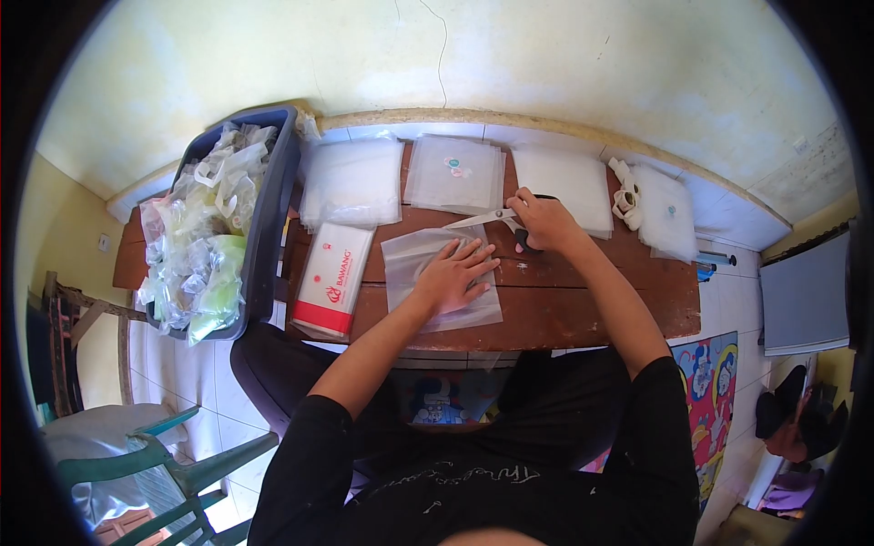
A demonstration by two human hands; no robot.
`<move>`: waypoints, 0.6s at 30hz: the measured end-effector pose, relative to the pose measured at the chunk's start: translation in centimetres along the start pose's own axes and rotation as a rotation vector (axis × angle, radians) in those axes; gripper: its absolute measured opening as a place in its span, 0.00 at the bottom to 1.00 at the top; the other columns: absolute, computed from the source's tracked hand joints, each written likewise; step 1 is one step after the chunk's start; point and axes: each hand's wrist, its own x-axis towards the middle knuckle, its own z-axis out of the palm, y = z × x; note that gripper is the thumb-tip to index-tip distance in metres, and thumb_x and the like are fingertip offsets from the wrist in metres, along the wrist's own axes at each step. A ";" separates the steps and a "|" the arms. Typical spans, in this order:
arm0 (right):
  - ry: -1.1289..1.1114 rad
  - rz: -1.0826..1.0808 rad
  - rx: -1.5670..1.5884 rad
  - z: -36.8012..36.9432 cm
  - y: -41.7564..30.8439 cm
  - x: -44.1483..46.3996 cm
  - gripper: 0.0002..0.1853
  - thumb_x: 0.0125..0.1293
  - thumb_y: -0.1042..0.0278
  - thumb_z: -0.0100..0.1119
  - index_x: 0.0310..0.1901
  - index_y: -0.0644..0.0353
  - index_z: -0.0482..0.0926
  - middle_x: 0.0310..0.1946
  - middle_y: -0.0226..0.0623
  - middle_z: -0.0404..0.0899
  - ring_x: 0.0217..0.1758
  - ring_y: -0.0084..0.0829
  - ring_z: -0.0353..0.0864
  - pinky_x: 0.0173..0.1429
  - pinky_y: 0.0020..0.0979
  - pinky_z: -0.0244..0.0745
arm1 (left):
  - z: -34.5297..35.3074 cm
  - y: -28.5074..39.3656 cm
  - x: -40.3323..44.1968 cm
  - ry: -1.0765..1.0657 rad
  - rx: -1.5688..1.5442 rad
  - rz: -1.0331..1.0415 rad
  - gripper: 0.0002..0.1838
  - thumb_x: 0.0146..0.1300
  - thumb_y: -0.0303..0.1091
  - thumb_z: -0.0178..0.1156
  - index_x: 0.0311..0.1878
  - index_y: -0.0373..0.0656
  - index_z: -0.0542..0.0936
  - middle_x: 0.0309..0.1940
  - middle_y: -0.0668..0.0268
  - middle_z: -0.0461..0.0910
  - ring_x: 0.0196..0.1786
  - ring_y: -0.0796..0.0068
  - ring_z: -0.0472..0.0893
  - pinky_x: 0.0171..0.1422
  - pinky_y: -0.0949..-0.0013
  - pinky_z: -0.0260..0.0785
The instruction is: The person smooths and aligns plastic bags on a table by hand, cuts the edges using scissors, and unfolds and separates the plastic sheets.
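Note:
My left hand [453, 276] lies flat with its fingers spread, pressing on a clear plastic bag [402, 261] at the table's front middle. In my right hand [543, 223] is a pair of scissors [484, 218] with dark handles. Its blades point left, near the bag's top edge; whether they touch the plastic I cannot tell. Left of the bag lies a white and red packet [339, 278] printed "BAWANG". Behind my hands rest a stack of clear bags with a round label [455, 173] and a plain stack [564, 189].
A dark bin [284, 164] full of crumpled plastic stands at the left. Another plain stack [353, 177] sits beside it. Rolled white material [626, 196] and a labelled stack [665, 209] lie at the right of the brown wooden table [637, 305]. A green chair [187, 473] is lower left.

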 end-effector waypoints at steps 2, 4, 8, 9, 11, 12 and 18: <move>-0.001 -0.001 0.004 0.2 0.1 0.0 0.26 0.45 0.77 0.67 0.49 0.59 0.72 0.44 0.41 0.72 0.35 0.45 0.82 0.36 0.40 0.80 | 0.0 -0.1 0.1 -0.002 -0.007 0.001 0.27 0.70 0.50 0.51 0.69 0.53 0.71 0.74 0.65 0.63 0.78 0.61 0.58 0.80 0.50 0.44; -0.006 0.000 0.010 0.6 0.3 -0.2 0.26 0.45 0.78 0.67 0.49 0.60 0.71 0.44 0.41 0.72 0.35 0.45 0.82 0.36 0.40 0.80 | 0.1 -0.1 0.1 0.001 -0.008 -0.003 0.27 0.70 0.50 0.51 0.69 0.53 0.71 0.74 0.65 0.63 0.78 0.61 0.58 0.81 0.50 0.44; 0.004 0.015 0.025 0.7 0.5 -1.0 0.25 0.45 0.79 0.66 0.49 0.59 0.71 0.45 0.41 0.72 0.35 0.46 0.82 0.37 0.41 0.80 | 0.1 0.0 0.0 0.001 0.000 -0.004 0.27 0.70 0.49 0.51 0.69 0.53 0.71 0.74 0.65 0.63 0.78 0.62 0.58 0.81 0.51 0.44; -0.003 0.025 0.028 0.6 0.5 -1.0 0.25 0.46 0.80 0.66 0.49 0.59 0.71 0.46 0.41 0.73 0.34 0.46 0.82 0.37 0.41 0.80 | 0.1 -0.1 0.1 0.003 0.004 0.002 0.27 0.70 0.49 0.51 0.69 0.53 0.71 0.74 0.65 0.63 0.78 0.62 0.58 0.81 0.51 0.44; 0.011 0.017 0.029 0.7 0.8 -1.2 0.25 0.46 0.80 0.66 0.49 0.59 0.71 0.46 0.41 0.73 0.34 0.46 0.82 0.37 0.40 0.80 | 0.0 -0.1 0.1 0.005 0.010 0.006 0.27 0.70 0.49 0.51 0.69 0.53 0.71 0.74 0.65 0.63 0.78 0.62 0.58 0.81 0.51 0.44; 0.023 0.010 0.030 0.8 1.0 -1.3 0.25 0.46 0.80 0.66 0.49 0.59 0.71 0.47 0.41 0.73 0.34 0.45 0.82 0.37 0.40 0.80 | -0.1 -0.1 0.1 0.001 0.000 0.005 0.27 0.70 0.49 0.51 0.69 0.53 0.71 0.74 0.65 0.63 0.78 0.62 0.58 0.81 0.51 0.44; 0.016 -0.045 -0.046 -0.4 0.7 0.1 0.25 0.47 0.79 0.66 0.49 0.58 0.71 0.45 0.39 0.72 0.34 0.42 0.83 0.36 0.39 0.79 | 0.0 -0.1 0.1 -0.006 -0.003 0.000 0.27 0.70 0.49 0.51 0.69 0.52 0.71 0.75 0.65 0.63 0.78 0.62 0.58 0.81 0.51 0.44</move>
